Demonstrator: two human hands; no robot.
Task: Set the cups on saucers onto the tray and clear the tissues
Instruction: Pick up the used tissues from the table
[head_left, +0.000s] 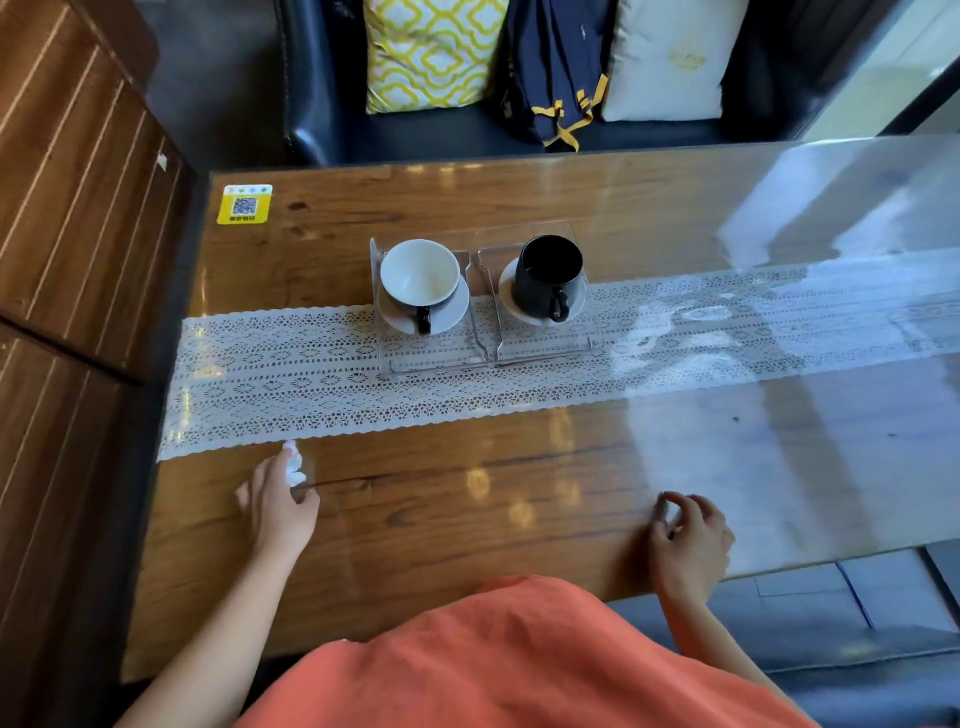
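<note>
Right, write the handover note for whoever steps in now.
Left hand: fingers around a crumpled white tissue at the lace runner's near edge.
Right hand: fingers curled at the table; whether it holds a tissue is unclear.
White cup and black cup, each on a saucer, stand in the clear tray.
Done: cups.
Left: the tissues.

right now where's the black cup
In the head view the black cup sits on its saucer in the clear tray's right compartment, right of the white cup.
</note>
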